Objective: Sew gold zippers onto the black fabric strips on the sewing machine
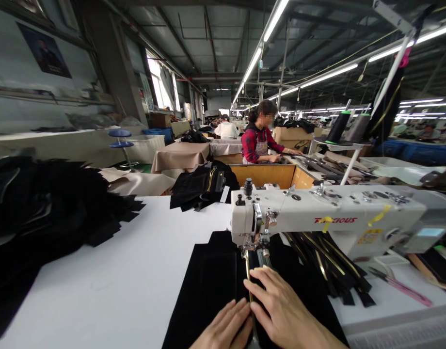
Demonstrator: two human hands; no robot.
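Note:
A black fabric panel (212, 276) lies flat under the head of a white sewing machine (292, 218). Down its middle runs a narrow gold-lined strip (248, 271), which passes beneath the machine's presser foot (246, 252). My left hand (228, 325) rests flat on the panel just left of the strip, fingertips touching its edge. On the other side my right hand (277, 305) lies with fingers spread, pressing on the strip and panel close in front of the foot. The needle tip is too small to make out.
Black pieces pile high at the left (55, 203), with a smaller black stack (204, 186) behind the panel. Gold-lined black strips (328, 266) and pink-handled snips (405, 286) lie right. Thread cones (338, 127) stand above the machine. Beyond it, a co-worker (259, 135) handles pieces.

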